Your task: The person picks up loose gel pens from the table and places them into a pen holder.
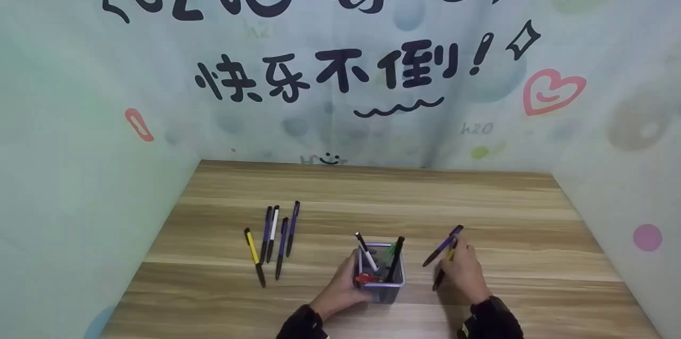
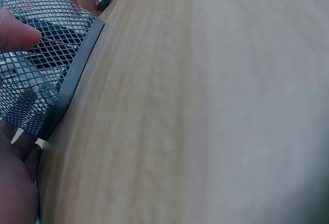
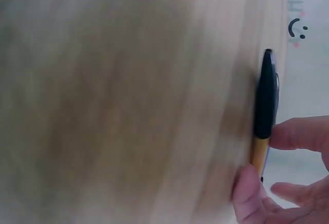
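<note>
My left hand [image 1: 338,287] grips a dark wire-mesh pen holder [image 1: 384,294] by its left side, the thumb lying against the mesh in the left wrist view. Inside the holder stand a white pen [image 1: 366,249] and a black pen [image 1: 396,260], along with something green [image 1: 390,250] and a red item [image 1: 367,278]. To the right of it, my right hand [image 1: 467,270] pinches a yellow pen [image 3: 261,154] with a black grip end pointing down and left. A purple pen [image 1: 439,249] lies right beside those fingertips.
On the left of the wooden table [image 1: 186,286] lie a yellow pen [image 1: 253,247], a white pen [image 1: 273,232] and several purple pens [image 1: 293,227]. Printed cloth walls [image 1: 330,131] border the table at the back and both sides.
</note>
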`<state>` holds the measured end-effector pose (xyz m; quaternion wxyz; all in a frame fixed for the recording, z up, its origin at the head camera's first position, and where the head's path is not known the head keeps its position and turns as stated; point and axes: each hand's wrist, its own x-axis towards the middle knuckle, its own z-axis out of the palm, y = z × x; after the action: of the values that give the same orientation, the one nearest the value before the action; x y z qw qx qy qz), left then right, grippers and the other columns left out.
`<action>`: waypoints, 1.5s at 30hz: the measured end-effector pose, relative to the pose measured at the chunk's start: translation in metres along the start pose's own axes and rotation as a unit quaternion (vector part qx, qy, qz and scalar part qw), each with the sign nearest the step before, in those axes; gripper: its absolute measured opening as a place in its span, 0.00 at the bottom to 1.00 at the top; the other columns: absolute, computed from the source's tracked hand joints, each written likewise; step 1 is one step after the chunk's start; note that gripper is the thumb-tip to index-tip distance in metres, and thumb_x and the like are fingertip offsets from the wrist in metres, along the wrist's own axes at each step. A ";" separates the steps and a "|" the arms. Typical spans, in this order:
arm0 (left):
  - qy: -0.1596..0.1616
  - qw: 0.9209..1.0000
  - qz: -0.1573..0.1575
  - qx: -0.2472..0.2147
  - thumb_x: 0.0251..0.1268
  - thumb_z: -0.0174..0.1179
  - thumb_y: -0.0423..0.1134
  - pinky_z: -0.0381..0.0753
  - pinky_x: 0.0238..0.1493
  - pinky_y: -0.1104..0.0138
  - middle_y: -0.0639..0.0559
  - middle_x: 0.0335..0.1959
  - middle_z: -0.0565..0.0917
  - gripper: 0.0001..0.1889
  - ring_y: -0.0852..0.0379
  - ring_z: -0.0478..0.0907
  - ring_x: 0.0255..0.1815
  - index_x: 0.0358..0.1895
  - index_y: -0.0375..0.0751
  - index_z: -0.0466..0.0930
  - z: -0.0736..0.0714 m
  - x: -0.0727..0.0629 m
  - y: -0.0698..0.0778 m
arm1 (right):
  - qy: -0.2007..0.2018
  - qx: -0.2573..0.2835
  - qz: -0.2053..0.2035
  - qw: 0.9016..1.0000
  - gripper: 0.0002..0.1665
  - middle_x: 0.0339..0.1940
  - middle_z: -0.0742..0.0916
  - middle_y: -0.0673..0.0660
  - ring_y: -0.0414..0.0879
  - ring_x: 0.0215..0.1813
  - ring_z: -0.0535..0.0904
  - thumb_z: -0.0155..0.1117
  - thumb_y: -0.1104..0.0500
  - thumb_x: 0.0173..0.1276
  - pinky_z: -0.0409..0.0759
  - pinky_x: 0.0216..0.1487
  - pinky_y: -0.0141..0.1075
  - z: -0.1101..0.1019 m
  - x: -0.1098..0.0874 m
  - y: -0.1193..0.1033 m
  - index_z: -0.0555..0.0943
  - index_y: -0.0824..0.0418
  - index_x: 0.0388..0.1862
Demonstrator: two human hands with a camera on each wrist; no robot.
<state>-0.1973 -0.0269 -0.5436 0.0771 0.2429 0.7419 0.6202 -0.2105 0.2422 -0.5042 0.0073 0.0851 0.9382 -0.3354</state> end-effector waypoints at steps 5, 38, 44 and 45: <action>0.000 1.000 -0.005 -0.002 0.35 0.70 0.29 0.61 0.64 0.62 0.51 0.53 0.74 0.41 0.57 0.69 0.57 0.61 0.47 0.63 0.001 0.000 -0.001 | -0.026 -0.011 0.012 1.000 0.44 0.26 0.77 0.63 0.48 0.24 0.72 0.57 0.68 0.56 0.71 0.22 0.35 -0.006 0.000 0.001 0.47 0.81 0.66; 0.004 1.000 -0.006 -0.020 0.38 0.72 0.32 0.61 0.65 0.58 0.49 0.54 0.75 0.40 0.54 0.70 0.58 0.60 0.45 0.63 0.000 0.000 0.001 | 0.063 0.139 -0.055 0.987 0.53 0.33 0.75 0.61 0.44 0.29 0.72 0.62 0.72 0.54 0.75 0.25 0.30 -0.026 -0.016 -0.031 0.43 0.63 0.72; -0.002 0.999 -0.017 -0.041 0.38 0.71 0.31 0.59 0.68 0.54 0.48 0.57 0.74 0.41 0.52 0.68 0.61 0.61 0.45 0.62 0.001 0.001 0.002 | 0.071 0.249 -0.060 0.964 0.53 0.35 0.72 0.59 0.42 0.29 0.73 0.56 0.76 0.53 0.81 0.23 0.35 -0.033 -0.028 -0.056 0.44 0.56 0.73; -0.001 0.999 -0.018 -0.041 0.38 0.71 0.31 0.59 0.68 0.53 0.49 0.57 0.74 0.41 0.52 0.68 0.61 0.61 0.45 0.62 0.002 0.001 0.002 | 0.070 0.270 -0.062 0.958 0.52 0.35 0.71 0.58 0.41 0.28 0.73 0.55 0.77 0.54 0.81 0.22 0.36 -0.034 -0.031 -0.060 0.44 0.55 0.73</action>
<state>-0.1970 -0.0249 -0.5419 0.0996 0.2267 0.7199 0.6484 -0.1886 0.2136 -0.4382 -0.1027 0.0489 0.8142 -0.5694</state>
